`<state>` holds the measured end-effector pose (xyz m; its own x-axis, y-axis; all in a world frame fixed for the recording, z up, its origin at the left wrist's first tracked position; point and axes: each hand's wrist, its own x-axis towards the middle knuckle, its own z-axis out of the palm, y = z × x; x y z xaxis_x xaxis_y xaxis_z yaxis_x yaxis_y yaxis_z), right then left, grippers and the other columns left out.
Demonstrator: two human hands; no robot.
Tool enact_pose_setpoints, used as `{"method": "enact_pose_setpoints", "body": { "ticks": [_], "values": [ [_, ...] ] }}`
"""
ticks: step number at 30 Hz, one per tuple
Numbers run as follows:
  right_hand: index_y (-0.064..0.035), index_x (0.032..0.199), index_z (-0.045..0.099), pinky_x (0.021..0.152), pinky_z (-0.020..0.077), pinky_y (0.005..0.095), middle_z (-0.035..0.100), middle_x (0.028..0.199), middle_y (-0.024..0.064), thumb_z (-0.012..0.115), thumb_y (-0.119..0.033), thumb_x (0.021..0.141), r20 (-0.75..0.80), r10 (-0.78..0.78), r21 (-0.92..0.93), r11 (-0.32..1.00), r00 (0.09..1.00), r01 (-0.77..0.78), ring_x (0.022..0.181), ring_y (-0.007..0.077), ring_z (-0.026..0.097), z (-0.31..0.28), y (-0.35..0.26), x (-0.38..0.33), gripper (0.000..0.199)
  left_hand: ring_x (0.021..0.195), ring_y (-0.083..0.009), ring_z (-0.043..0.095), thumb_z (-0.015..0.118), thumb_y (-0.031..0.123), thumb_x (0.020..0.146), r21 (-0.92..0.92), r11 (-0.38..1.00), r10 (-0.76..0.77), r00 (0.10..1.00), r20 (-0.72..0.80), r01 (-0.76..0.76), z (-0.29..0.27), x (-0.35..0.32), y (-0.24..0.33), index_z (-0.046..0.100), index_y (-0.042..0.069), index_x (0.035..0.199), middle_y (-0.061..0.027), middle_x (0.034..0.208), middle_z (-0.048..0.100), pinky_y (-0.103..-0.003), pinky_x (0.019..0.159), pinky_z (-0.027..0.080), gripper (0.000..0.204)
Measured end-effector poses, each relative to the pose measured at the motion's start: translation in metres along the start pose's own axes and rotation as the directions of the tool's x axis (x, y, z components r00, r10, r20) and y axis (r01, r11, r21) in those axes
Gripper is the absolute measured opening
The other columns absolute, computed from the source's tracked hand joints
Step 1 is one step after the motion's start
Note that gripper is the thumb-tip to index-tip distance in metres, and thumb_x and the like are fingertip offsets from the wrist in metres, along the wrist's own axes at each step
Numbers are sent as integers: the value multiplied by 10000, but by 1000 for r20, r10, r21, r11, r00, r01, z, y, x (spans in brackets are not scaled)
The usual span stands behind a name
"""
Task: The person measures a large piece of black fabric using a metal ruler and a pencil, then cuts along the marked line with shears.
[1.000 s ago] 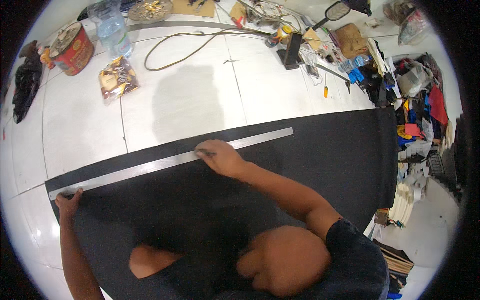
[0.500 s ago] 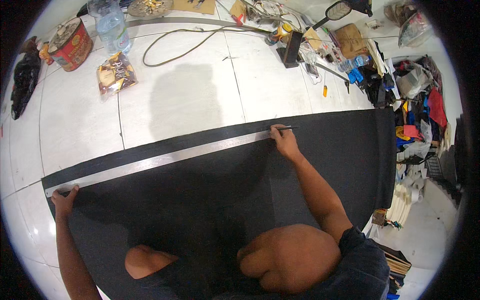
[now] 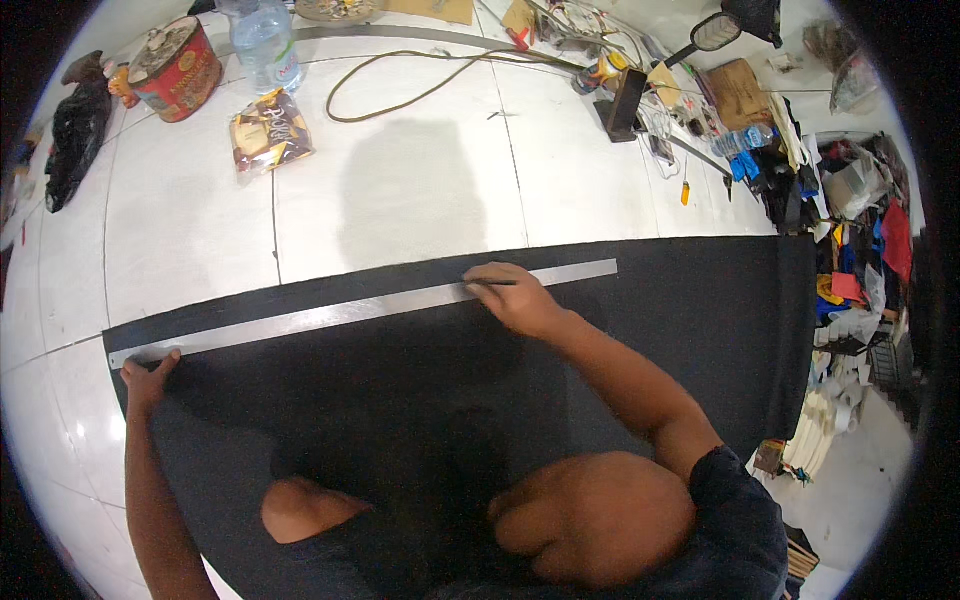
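Observation:
A long silver metal ruler (image 3: 400, 303) lies at a slant across black fabric (image 3: 680, 340) spread on the floor. My left hand (image 3: 148, 382) rests at the ruler's left end, thumb and fingers apart and pressing along its lower edge. In my right hand (image 3: 520, 302) is a slim dark pen (image 3: 492, 282), pinched between the fingers. That hand lies over the right half of the ruler and covers a piece of it; the ruler's right end shows beyond. The pen's tip is too small to make out.
Past the fabric stand a red tin (image 3: 180, 75), a water bottle (image 3: 262, 50) and a snack packet (image 3: 270, 135). A looped cord (image 3: 400, 57) and a black phone stand (image 3: 627, 105) lie farther right. Cloth and bags (image 3: 865, 240) are heaped at the right. My bare knees (image 3: 600, 515) are close below.
My right hand has slid left along the ruler with the pen, baring the ruler's right end. My left hand stays at the left end. The whole view has shifted slightly.

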<state>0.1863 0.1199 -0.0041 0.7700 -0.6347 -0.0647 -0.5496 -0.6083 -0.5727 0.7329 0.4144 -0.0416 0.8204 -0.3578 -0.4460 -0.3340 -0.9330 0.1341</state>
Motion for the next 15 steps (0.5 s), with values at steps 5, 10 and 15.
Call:
{"method": "enact_pose_setpoints", "body": {
  "ticks": [5,10,15],
  "values": [
    [-20,984,644,858,481,417,654,993,144,594,-189,882,10,139,-180,974,990,-135,952,317,611,-46,42,-33,204,1256,-434,366,786,587,628,-48,997,64,998,-8,-64,-7,-27,29,235,-183,1309,-328,1358,274,-460,1024,366,1166],
    [-32,944,631,813,476,428,640,926,140,597,-191,867,52,68,-286,957,996,-50,912,307,608,-36,24,-9,180,1241,-429,376,796,575,627,-38,998,40,998,-54,-42,-7,-17,15,255,-186,1293,-317,1330,306,-470,1012,376,1146],
    [-37,990,605,820,457,417,614,935,137,568,-181,881,307,-184,-180,952,934,246,910,297,587,14,-43,61,185,1166,-389,448,793,555,652,16,1000,-1,998,55,0,-18,-20,24,284,-149,1309,-289,1307,338,-488,937,448,1089]
  ]
}}
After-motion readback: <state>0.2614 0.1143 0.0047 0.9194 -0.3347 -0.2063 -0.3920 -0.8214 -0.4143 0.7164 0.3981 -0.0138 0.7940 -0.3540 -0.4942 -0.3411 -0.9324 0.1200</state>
